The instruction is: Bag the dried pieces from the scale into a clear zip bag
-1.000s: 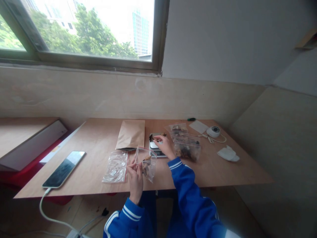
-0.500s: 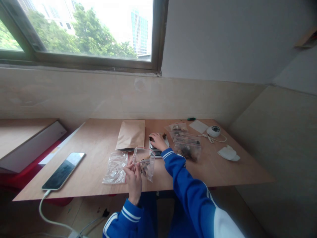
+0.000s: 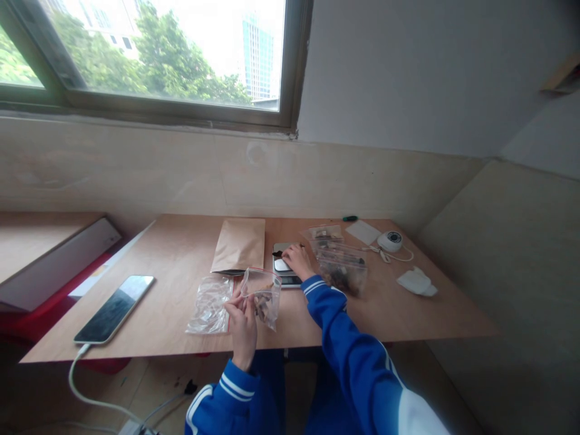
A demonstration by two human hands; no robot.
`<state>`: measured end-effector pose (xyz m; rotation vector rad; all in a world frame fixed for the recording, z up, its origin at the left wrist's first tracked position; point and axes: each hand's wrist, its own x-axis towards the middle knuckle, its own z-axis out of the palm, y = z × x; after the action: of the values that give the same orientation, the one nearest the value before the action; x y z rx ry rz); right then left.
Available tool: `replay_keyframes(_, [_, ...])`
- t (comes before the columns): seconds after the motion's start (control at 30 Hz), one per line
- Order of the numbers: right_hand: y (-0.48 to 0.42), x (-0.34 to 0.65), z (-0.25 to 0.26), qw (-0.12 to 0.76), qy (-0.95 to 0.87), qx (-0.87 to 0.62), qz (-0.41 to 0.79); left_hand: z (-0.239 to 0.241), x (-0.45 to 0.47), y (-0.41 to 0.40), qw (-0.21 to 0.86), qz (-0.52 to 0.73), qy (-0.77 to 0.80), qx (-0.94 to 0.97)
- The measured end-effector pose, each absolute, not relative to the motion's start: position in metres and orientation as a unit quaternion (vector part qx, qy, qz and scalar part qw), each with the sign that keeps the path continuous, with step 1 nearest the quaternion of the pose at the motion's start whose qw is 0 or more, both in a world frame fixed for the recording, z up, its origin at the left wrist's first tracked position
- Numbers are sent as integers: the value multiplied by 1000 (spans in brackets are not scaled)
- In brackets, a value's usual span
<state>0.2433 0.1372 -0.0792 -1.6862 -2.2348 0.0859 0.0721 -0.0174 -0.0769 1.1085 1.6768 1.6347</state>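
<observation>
Holding a small zip bag [image 3: 263,295] up off the table [image 3: 408,314] at the near edge, the left hand [image 3: 242,315] has its fingers pinched shut on the bag's left rim, so the red-striped mouth gapes to the right and a few brownish pieces sit in the bottom. The right hand [image 3: 296,260] reaches farther out and rests on the platform of a small scale [image 3: 283,266], fingers curled down beside some dark pieces [image 3: 277,254]; whether they grip one I cannot tell. By the look of it, the work in hand is taking pieces off the scale while the bag is kept open. Any carry toward the bag would call for a firm pinch on the piece and a mouth held wide and steady. Counted: four clear bag shapes, namely the held one, a flat empty bag [image 3: 209,305] just left of it (perhaps a stack), a filled bag [image 3: 342,270] just right of the scale and a smaller bag [image 3: 324,232] beyond that. There is one scale, one brown envelope [image 3: 239,244] left of it, one phone [image 3: 114,308] on a cable at the near left, one green pen [image 3: 350,218], one white card [image 3: 364,231], one round white device [image 3: 390,240] and one crumpled tissue [image 3: 417,282] at the right.
</observation>
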Motion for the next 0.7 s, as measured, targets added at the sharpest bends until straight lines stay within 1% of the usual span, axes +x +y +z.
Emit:
replay_keyframes(0.13, [133, 242, -74, 196, -782, -591, 36, -79, 72, -18, 257, 613, 621, 415])
replay_keyframes(0.2, [125, 240, -63, 263, -773, -572, 71, -81, 71, -17, 251, 611, 625, 417])
replay_keyframes(0.27, [113, 237, -47, 350, -767, -520, 137, -83, 70, -17, 247, 605, 632, 417])
replay_keyframes(0.33, [100, 234, -31, 395, -776, -447, 205, -84, 70, -16, 259, 602, 631, 415])
replay_keyframes(0.4, [93, 235, -21, 392, -796, -395, 237, -84, 71, -15, 283, 604, 621, 411])
replay_keyframes(0.47, [95, 240, -22, 388, -801, -406, 205, -84, 70, -16, 300, 605, 617, 404])
replay_keyframes(0.53, [107, 250, -36, 389, -776, -480, 129, -83, 69, -17, 300, 600, 623, 401])
replay_keyframes(0.6, [122, 263, -56, 368, -731, -571, 70, -81, 68, -19, 295, 597, 626, 406])
replay_keyframes(0.7, [141, 279, -81, 324, -697, -637, 58, -78, 66, -22, 286, 604, 617, 416])
